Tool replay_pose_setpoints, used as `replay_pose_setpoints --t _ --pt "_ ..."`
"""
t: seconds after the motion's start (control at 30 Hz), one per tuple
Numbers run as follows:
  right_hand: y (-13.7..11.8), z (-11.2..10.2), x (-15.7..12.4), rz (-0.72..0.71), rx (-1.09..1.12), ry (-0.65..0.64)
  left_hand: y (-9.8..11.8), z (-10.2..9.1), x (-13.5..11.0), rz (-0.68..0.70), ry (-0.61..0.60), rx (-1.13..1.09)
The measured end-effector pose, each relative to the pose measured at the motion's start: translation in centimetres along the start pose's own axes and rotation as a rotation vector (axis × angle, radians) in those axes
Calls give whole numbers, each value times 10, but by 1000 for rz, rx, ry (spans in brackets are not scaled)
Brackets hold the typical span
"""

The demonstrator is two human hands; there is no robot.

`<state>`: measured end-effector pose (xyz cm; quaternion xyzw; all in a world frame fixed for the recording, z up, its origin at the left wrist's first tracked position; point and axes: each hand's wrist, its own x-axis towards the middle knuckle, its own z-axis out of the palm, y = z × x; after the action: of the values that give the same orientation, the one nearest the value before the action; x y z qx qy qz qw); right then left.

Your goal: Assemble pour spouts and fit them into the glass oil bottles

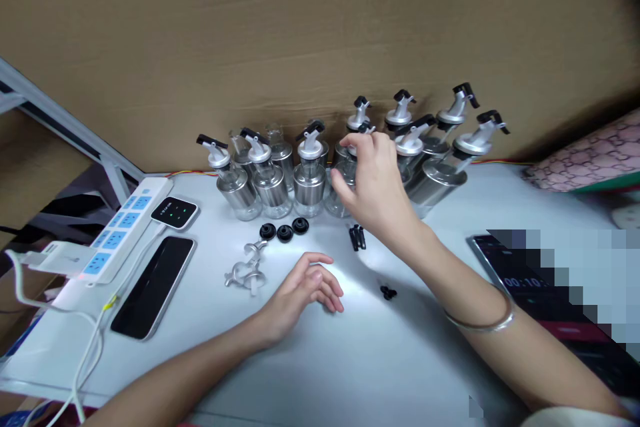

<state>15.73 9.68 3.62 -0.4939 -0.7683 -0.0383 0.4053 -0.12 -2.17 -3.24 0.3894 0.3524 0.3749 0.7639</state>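
My right hand (373, 180) reaches over a glass bottle with a steel sleeve (337, 190) in the front row, its fingers curled round the bottle's pour spout (367, 127). Most of that spout is hidden behind the fingers. My left hand (305, 287) rests near the middle of the table, loosely bent, fingers apart and nothing in them. Beside it lie several silver spout parts (247, 270). Black ring-shaped stoppers (285, 233) sit in front of the bottles. Black levers (357, 237) and small black pieces (387, 292) lie below my right arm.
Other bottles with pour spouts (309, 180) stand along the cardboard wall (300, 47). At left are a power strip (120, 227), a small screen device (175, 212), a black phone (155, 287) and white cables (95, 320). A phone with a timer (525, 280) lies right.
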Motion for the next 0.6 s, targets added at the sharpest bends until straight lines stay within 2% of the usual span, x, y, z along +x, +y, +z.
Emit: replay_pose_setpoints --t 0.1,0.23,0.37,0.47,0.5,0.53,0.6 --pt "-8 -5 -2 109 -49 -102 0 0 0 -1 -6 19" --pt "-14 -18 -5 105 -85 -155 1 0 -1 6 -11 43" --pt "-31 -35 -10 9 -144 -65 2 1 -1 7 -10 72" --pt "-50 -37 -16 -85 -70 36 3 4 0 10 5 71" --pt "-56 -33 -18 -114 -8 -1 4 4 -1 12 15 79" --pt "-62 -27 -21 -128 64 -107 5 5 -1 15 25 97" --pt "-72 -11 -25 -82 196 -466 7 7 -2 10 32 156"
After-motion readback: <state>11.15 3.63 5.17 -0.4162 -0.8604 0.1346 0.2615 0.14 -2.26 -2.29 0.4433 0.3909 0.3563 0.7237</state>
